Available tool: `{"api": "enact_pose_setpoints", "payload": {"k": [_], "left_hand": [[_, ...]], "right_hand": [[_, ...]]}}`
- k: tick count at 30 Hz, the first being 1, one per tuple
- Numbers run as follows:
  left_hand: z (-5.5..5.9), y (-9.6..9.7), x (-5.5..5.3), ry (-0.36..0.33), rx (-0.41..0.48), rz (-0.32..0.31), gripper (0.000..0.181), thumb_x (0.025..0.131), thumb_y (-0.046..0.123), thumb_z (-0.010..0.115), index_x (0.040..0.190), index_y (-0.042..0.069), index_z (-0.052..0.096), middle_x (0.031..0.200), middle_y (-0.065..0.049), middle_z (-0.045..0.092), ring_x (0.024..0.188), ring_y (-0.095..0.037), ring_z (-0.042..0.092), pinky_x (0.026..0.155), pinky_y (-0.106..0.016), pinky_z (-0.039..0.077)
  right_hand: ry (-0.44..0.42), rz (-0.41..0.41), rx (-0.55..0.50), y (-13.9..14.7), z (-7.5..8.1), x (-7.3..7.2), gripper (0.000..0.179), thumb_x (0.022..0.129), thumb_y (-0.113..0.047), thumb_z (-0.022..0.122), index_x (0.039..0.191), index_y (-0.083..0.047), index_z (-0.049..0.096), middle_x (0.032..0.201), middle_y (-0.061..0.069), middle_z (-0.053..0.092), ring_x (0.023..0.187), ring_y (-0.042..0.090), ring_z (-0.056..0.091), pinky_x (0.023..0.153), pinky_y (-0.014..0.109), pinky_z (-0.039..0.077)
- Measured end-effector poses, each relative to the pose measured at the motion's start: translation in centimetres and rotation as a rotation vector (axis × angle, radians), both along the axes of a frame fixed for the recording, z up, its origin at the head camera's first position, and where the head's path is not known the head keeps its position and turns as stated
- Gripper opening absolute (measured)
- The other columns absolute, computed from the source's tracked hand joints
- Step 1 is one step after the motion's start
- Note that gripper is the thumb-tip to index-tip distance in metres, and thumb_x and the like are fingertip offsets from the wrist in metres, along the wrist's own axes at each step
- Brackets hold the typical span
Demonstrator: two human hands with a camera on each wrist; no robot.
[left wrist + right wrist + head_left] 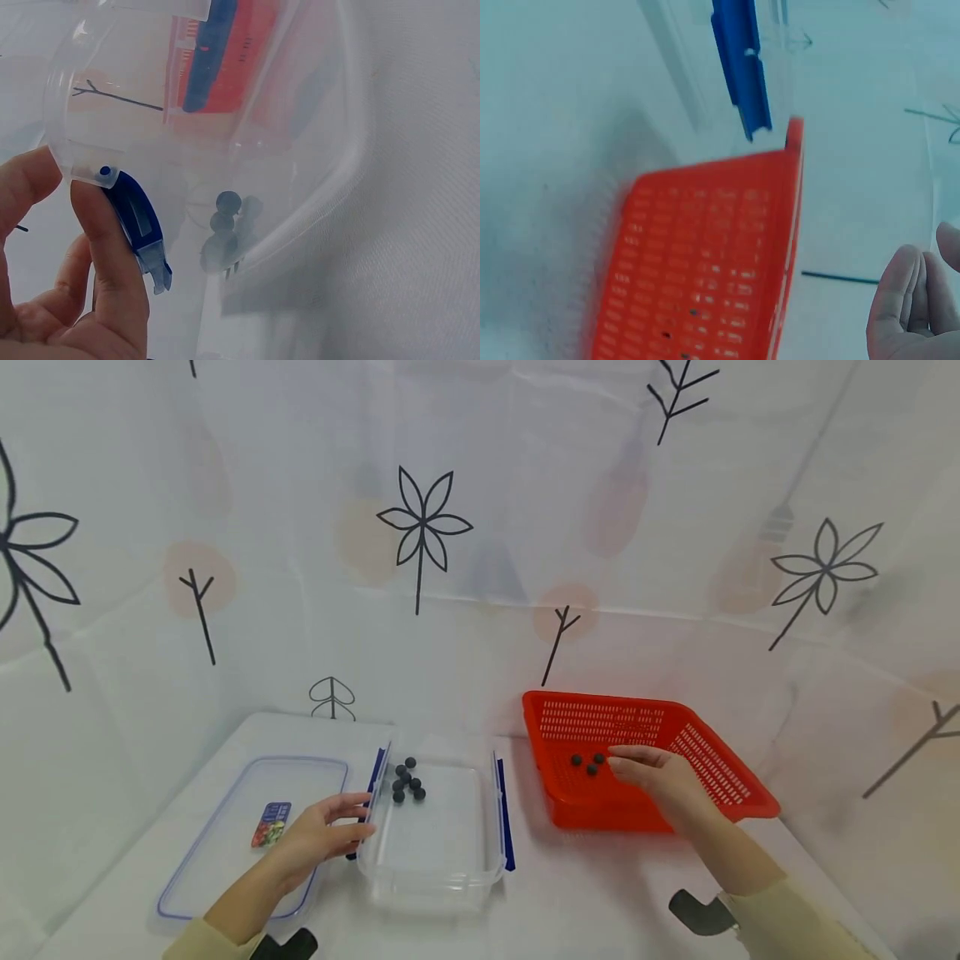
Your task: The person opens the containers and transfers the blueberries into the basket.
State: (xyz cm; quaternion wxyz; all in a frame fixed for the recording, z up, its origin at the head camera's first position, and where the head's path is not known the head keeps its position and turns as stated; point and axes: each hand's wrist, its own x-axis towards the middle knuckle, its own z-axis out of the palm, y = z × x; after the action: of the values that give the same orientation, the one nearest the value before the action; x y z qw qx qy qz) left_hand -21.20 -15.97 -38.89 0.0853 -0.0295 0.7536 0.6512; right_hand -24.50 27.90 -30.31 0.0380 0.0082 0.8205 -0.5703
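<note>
Three balls (592,769) lie in the basket (607,815) at right, near the narrow right hand (662,777), its hold unclear; left hand (322,833) pinches central box (431,881), probably for steadiness.

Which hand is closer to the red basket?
Right. The right hand is over the red plastic basket; the left hand is at the left side of the clear plastic container.
</note>
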Motion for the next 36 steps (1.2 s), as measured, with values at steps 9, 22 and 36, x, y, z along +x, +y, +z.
{"api": "enact_pose_setpoints", "payload": {"k": [9,22,36], "left_hand": [[0.1,0.0,-0.1,-0.005,-0.008,0.001,0.063,0.078,0.018,0.076,0.132,0.0,0.047,0.124,-0.018,0.051,0.091,-0.02,0.061,0.082,-0.037,0.053],[-0.3,0.0,-0.2,-0.002,-0.017,0.003,0.064,0.078,0.02,0.076,0.132,0.001,0.047,0.125,-0.018,0.051,0.094,-0.021,0.06,0.082,-0.038,0.053],[-0.1,0.0,-0.1,0.003,-0.009,-0.005,0.065,0.078,0.02,0.076,0.132,0.0,0.047,0.124,-0.018,0.051,0.093,-0.021,0.061,0.082,-0.038,0.053]], "right_hand": [[-0.001,-0.027,-0.01,-2.0,-0.6,1.4,0.045,0.079,-0.041,0.071,0.115,-0.014,0.067,0.113,0.003,0.063,0.106,0.025,0.052,0.083,0.031,0.048],[0.05,-0.001,-0.027,-6.8,-2.0,1.4,0.04,0.083,-0.031,0.071,0.116,-0.009,0.065,0.111,0.008,0.063,0.099,0.024,0.057,0.085,0.037,0.05],[0.067,0.101,-0.101,-11.1,-2.5,0.3,0.026,0.084,-0.02,0.07,0.107,-0.009,0.069,0.106,0.008,0.066,0.096,0.022,0.061,0.089,0.037,0.049]]}}
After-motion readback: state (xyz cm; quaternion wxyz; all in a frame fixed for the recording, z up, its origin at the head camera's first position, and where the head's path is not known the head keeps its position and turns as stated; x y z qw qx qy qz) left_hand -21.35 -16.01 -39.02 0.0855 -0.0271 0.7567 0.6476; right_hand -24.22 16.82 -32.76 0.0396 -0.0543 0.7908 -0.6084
